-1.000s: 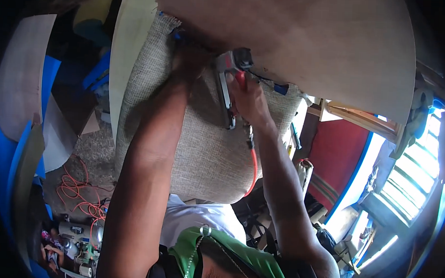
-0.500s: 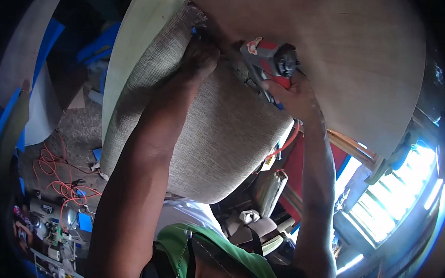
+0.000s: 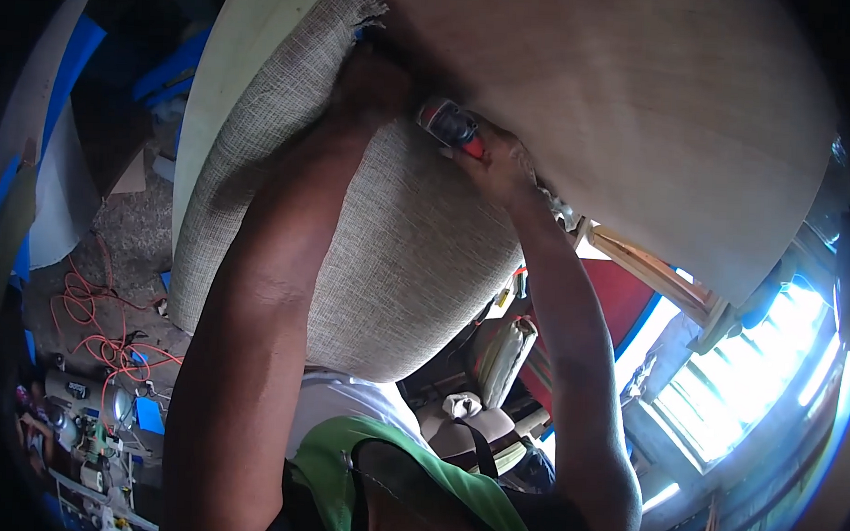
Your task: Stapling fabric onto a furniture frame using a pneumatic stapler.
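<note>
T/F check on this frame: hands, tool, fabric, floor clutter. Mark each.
1. The right hand holds a red and black hand tool against the pale wooden panel. True.
2. The left hand hangs free beside the body. False: it presses on the beige woven upholstery fabric.
3. An orange cable lies tangled on the floor at left. True.
4. The fabric is plain blue. False: it is beige and coarsely woven.
5. Both forearms reach upward. True.

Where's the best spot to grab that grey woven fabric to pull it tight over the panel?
Probably at the grey woven fabric's frayed upper edge, beside the left hand, coming from below. That edge hangs loose where it meets the wooden panel, while the rest lies stretched. The right hand holds the red tool.
</note>
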`<state>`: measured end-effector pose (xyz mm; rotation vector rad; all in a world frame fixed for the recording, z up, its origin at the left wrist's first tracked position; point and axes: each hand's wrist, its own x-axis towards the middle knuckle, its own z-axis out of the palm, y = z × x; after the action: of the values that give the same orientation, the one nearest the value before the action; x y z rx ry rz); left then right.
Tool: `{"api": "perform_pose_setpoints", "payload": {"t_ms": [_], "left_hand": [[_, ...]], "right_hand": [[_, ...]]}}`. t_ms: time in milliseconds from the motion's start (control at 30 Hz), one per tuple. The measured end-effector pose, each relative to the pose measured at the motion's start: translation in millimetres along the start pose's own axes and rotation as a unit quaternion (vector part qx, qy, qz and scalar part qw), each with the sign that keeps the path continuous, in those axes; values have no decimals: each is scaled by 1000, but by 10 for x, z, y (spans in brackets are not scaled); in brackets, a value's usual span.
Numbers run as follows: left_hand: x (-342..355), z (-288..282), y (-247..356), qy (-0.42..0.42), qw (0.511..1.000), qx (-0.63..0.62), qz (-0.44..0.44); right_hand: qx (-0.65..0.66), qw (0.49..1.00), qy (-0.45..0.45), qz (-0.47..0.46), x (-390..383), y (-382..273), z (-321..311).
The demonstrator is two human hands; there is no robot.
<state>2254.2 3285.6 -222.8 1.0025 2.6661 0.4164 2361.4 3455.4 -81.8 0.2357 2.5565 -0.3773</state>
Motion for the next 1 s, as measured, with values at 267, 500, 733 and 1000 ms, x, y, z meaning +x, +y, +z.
{"api": "perform_pose_setpoints", "payload": {"t_ms": [267,500,733,1000], "left_hand": [[-46,-278,97,-10,997,76,-16],[-18,-316,101,-46,999,19,-20],[-21,-253,74,-53,998,27,-19],[9,-95,81,64,998,5,-26]], "right_hand": [[-35,998,48,-10,44,-60,51],[-12,999,43,-20,188,-13,176],[-59,997,3,46,295,-158,179],[-96,989,6,108,351,-173,199]]}}
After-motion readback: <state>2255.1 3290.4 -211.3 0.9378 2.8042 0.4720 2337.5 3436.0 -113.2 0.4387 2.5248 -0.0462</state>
